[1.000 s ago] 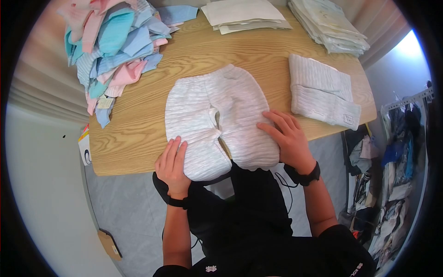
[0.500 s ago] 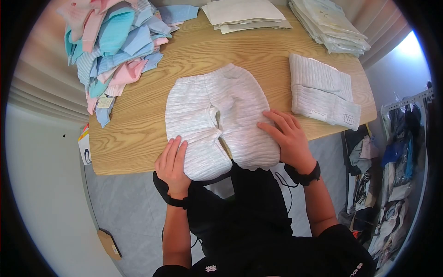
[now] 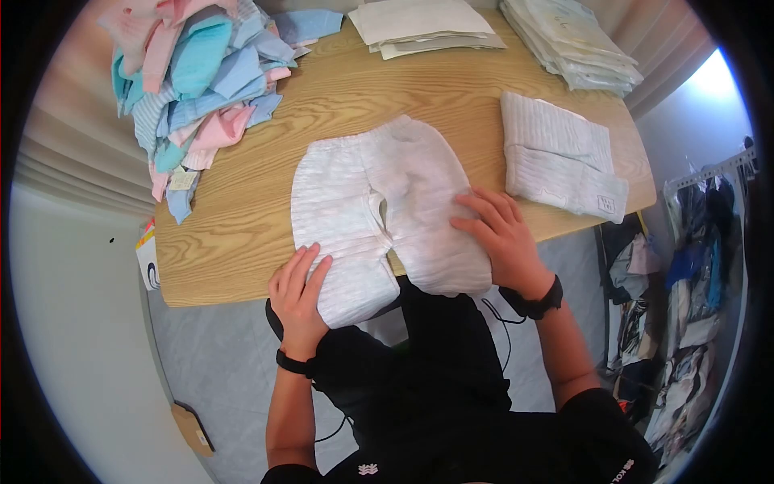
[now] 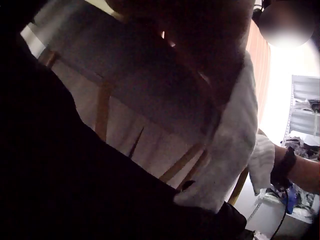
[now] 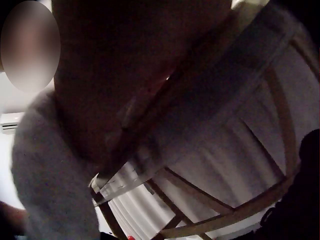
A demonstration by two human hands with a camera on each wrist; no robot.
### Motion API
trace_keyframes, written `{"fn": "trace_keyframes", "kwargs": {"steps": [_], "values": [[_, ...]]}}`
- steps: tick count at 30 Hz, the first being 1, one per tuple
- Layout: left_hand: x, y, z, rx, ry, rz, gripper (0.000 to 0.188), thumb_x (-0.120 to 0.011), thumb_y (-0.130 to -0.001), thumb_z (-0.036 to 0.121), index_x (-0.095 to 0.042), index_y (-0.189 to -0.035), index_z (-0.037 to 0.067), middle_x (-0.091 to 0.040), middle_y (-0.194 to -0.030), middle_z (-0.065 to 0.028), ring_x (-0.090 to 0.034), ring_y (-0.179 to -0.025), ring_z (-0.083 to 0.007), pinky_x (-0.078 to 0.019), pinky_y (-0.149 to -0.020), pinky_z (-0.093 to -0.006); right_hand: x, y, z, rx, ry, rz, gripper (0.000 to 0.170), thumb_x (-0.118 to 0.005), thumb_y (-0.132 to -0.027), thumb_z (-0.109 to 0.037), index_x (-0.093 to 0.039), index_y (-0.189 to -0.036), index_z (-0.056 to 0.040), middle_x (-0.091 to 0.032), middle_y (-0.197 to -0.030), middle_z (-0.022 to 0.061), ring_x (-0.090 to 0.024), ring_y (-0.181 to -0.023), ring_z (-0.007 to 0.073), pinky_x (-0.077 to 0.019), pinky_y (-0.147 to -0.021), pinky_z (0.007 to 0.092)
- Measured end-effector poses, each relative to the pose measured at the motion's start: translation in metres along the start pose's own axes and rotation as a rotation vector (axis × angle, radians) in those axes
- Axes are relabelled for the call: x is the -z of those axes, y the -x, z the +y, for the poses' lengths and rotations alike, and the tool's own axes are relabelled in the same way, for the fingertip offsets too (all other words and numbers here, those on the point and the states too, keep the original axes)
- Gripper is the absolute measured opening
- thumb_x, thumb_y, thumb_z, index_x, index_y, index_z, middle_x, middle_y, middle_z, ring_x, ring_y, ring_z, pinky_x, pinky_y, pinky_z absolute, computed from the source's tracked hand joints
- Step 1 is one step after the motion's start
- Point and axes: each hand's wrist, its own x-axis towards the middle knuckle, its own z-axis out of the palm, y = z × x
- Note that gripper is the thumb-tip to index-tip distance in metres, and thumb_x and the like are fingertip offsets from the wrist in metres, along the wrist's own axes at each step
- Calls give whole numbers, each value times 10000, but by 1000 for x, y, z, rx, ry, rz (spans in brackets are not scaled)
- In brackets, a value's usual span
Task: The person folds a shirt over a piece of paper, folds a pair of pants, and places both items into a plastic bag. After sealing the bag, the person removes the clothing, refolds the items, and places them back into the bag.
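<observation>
Pale grey ribbed pants (image 3: 427, 177) lie spread at the table's near edge in the head view, waistband away from the person, leg ends hanging past the edge. The left hand (image 3: 300, 310) touches the outer side of the left leg with its fingers extended. Across from it, the right hand (image 3: 509, 246) rests on the outer side of the other leg, fingers lightly bent. The wrist views are dark; pale cloth (image 4: 227, 150) hangs beside the left hand, and similar cloth (image 5: 52, 175) beside the right. Fingertip contact is hidden there.
A folded grey garment (image 3: 560, 157) lies to the right on the wooden table (image 3: 242, 250). Pink, blue and teal clothes (image 3: 201, 89) are heaped at the back left. White sheets (image 3: 427, 28) and plastic-packed items (image 3: 568, 44) sit along the back.
The left hand and wrist have shifted slightly, and the left leg's lower end has moved a little left and toward the person. The right hand has barely moved.
</observation>
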Motion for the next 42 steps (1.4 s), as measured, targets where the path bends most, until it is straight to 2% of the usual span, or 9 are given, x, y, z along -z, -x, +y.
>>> {"fn": "trace_keyframes", "kwargs": {"steps": [8,16,19,28,29,32,35,38,42], "values": [[14,1,-11,-74,40,-129,439,-645,-866,263,-717,-1273,116,-607,-1437,-110,-559,-1311,-302,-396,-1057,-448,2,5,10,106,-87,-29,501,-730,-803,-329,-662,-1222,-62,-588,-1471,63,-501,-1374,326,-356,-1165,510],[13,-31,-33,84,485,-196,343,-764,-758,211,-762,-1064,57,-671,-1090,-91,-599,-1010,-285,-467,-877,-386,0,-3,18,87,-215,11,379,-734,-804,-308,-724,-1122,-103,-663,-1377,53,-575,-1211,312,-426,-988,446],[10,-48,-33,315,667,-219,231,-771,-794,163,-725,-973,24,-666,-951,-111,-623,-921,-278,-489,-823,-368,2,-13,19,9,-277,-20,312,-737,-802,-311,-759,-1047,-118,-729,-1243,29,-601,-1119,288,-417,-939,450],[-3,-88,-59,99,772,-343,333,-678,-943,228,-700,-1134,-44,-747,-1094,-167,-693,-1024,-241,-517,-919,-350,-13,-43,34,-108,-104,-56,257,-694,-830,-330,-721,-800,-76,-686,-737,161,-659,-742,391,-480,-633,474],[-3,-91,-60,8,741,-329,364,-677,-951,263,-695,-1130,-54,-745,-1101,-174,-688,-1053,-245,-507,-943,-352,-17,-45,36,-134,-122,-35,265,-696,-830,-335,-721,-799,-73,-689,-739,158,-665,-752,391,-480,-641,477],[21,-104,-21,591,563,-439,548,-610,-1003,449,-679,-1206,-55,-726,-1159,-211,-659,-1143,-286,-471,-1008,-371,-31,-53,40,-180,-152,43,300,-709,-824,-357,-718,-775,-61,-690,-723,153,-674,-761,393,-481,-687,487],[26,-116,-22,793,440,-637,711,-506,-1030,600,-645,-1301,-42,-703,-1205,-240,-644,-1154,-317,-466,-1009,-386,-41,-57,37,-231,-135,106,372,-725,-822,-399,-714,-712,-44,-667,-663,162,-662,-719,395,-477,-786,491],[23,-109,-24,733,466,-592,806,-405,-1041,668,-635,-1320,-52,-705,-1167,-272,-655,-1107,-339,-464,-1001,-405,-24,-68,9,-435,-105,8,564,-725,-855,-516,-706,-631,1,-621,-578,187,-626,-658,384,-435,-973,477],[16,-100,-34,719,542,-579,772,-438,-1054,623,-633,-1298,-83,-711,-1157,-261,-655,-1109,-297,-463,-998,-373,-33,-66,9,-419,-171,100,573,-768,-860,-456,-667,-625,56,-611,-568,191,-608,-663,397,-464,-967,471]]}}
